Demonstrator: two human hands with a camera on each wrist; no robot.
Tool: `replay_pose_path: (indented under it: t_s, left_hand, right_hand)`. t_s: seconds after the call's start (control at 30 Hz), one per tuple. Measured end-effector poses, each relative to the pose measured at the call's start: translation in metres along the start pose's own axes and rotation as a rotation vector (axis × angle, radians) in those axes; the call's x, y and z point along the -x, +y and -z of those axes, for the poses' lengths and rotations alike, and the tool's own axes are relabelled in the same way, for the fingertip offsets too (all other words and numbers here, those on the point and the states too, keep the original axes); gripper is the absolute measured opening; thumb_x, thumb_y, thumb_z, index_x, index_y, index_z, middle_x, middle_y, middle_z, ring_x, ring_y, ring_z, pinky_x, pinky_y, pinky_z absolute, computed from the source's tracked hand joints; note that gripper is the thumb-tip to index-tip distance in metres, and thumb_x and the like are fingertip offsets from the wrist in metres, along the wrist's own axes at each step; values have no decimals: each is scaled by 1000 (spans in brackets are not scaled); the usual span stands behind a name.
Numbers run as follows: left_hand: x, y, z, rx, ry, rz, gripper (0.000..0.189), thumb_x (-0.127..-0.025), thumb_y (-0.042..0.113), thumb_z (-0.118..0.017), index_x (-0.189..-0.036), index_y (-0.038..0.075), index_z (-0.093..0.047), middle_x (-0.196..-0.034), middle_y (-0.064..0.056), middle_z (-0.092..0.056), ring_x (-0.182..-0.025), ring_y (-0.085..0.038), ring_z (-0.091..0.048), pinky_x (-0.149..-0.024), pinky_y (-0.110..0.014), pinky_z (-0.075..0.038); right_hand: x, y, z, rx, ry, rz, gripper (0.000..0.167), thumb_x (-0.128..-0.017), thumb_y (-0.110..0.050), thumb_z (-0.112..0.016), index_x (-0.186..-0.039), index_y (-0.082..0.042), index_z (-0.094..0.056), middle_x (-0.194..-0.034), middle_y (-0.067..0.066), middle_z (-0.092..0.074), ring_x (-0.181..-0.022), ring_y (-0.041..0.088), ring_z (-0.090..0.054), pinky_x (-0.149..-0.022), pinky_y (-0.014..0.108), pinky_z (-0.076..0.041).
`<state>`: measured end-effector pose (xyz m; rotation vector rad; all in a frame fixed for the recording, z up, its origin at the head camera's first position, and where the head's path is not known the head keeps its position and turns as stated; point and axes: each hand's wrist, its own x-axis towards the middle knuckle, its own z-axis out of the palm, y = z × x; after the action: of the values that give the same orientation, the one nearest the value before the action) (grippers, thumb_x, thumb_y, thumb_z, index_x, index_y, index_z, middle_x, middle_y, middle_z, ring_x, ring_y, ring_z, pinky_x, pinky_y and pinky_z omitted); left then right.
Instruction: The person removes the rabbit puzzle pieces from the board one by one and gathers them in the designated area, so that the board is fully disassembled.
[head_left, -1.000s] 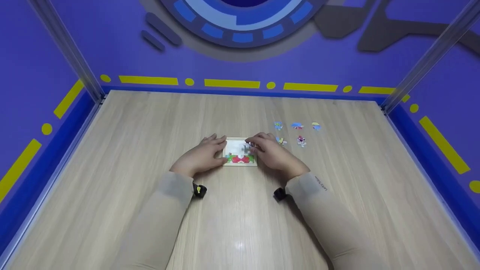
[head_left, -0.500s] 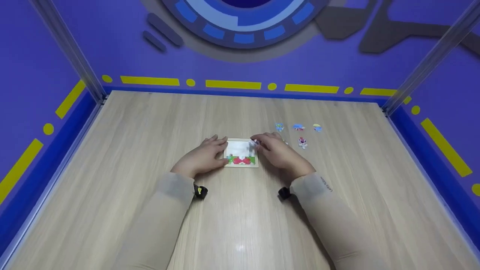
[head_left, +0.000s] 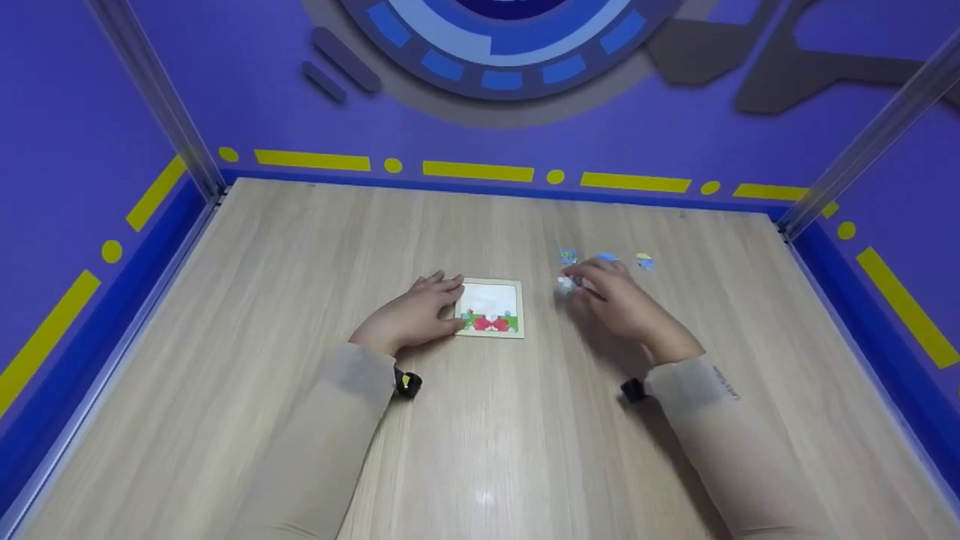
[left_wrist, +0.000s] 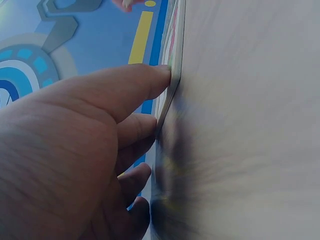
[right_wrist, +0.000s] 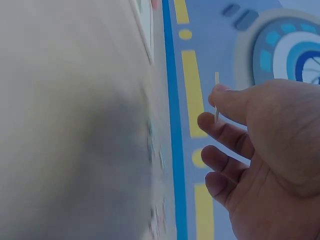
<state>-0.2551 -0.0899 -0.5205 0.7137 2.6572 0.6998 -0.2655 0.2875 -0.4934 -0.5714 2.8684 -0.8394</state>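
At far left, a plain beige fabric sleeve [head_left: 300, 442] ends at a small black wrist device [head_left: 409, 385] with a yellow mark; no word can be read on it. The left hand [head_left: 412, 311] lies with its fingers spread and nearly straight, thumb and fingertips resting on the near edge of a small, rectangular, pale wooden puzzle frame [head_left: 523, 307], which sits flat on the wood-grain table [head_left: 262, 360] just right of that hand. Inside the frame, the strip nearest the person is filled with red-and-green printed puzzle pieces [head_left: 491, 324]; the larger part beyond it is bare white.

Farther right, well apart from the frame, the right hand [head_left: 622, 304] pinches one thin, pale jigsaw piece [head_left: 565, 285] between thumb and forefinger, raised off the table, its other fingers loosely curled. Just beyond this hand lie a blue patterned piece [head_left: 568, 256], a light-blue piece [head_left: 606, 257] partly hidden by the fingers, and a yellow-and-blue piece [head_left: 646, 261]. At far right, the beige right sleeve [head_left: 750, 442] carries a short line of dark lettering, too small to read.

The step in hand seems to be handling one piece while the frame is steadied. If it belongs in the bare part, the next move would call for carrying it left, turning its knobs to match and pressing it flat.
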Motion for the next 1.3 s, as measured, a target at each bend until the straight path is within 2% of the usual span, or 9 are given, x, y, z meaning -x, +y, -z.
replay_pose_path:
  t_s: [0.13, 0.33, 0.6, 0.8, 1.03, 1.3]
  left_hand:
    - [0, 1, 1, 3, 3, -3, 77, -113, 40, -67, -175, 5, -38, -189, -7, -27, -180, -35, -11, -149, -50, -9]
    - [0, -2, 0, -3, 10, -2, 76, -114, 39, -66, -175, 5, -38, -189, -7, -28, -180, -35, -12, -149, -51, -10]
    - [3, -3, 1, -16, 7, 7, 76, -113, 39, -66, -175, 5, -37, -189, -7, -27, -180, -35, -11, -149, -51, -9]
    - [3, -2, 1, -14, 3, 3, 76, -113, 39, -66, -175, 4, -39, -189, -8, -28, -180, -35, -12, -149, -51, -9]
    - [2, -2, -1, -11, 8, 11, 76, -113, 39, -66, -175, 5, -38, -189, -7, -28, -180, -35, -11, -149, -51, -9]
    - [0, 0, 0, -6, -5, -5, 77, -113, 40, -66, -176, 6, -38, -189, -6, -27, -180, -36, -11, -149, -51, -9]
  right_hand:
    - [11, 19, 13, -4, 47, -3, 40, -119, -17, -57, -158, -9, -64, -159, 19, -59, -152, 45, -47, -129, 69, -41]
    - [21, 37, 19, -52, 58, -82, 44, -121, -24, -54, -164, -16, -58, -162, 12, -53, -157, 40, -43, -130, 69, -43]
    - [24, 54, 23, -75, 96, -125, 44, -121, -25, -55, -164, -21, -60, -169, 12, -50, -164, 42, -35, -135, 72, -35]
    - [28, 73, 25, -85, 107, -183, 44, -121, -21, -56, -164, -16, -60, -167, 15, -51, -161, 43, -36, -136, 71, -34]
    - [32, 94, 31, -50, 102, -211, 45, -121, -18, -53, -165, -13, -59, -168, 19, -51, -160, 46, -37, -135, 74, -33]
    - [38, 111, 32, -1, 109, -250, 43, -119, -14, -55, -162, -9, -61, -168, 25, -51, -155, 50, -42, -132, 73, -36]
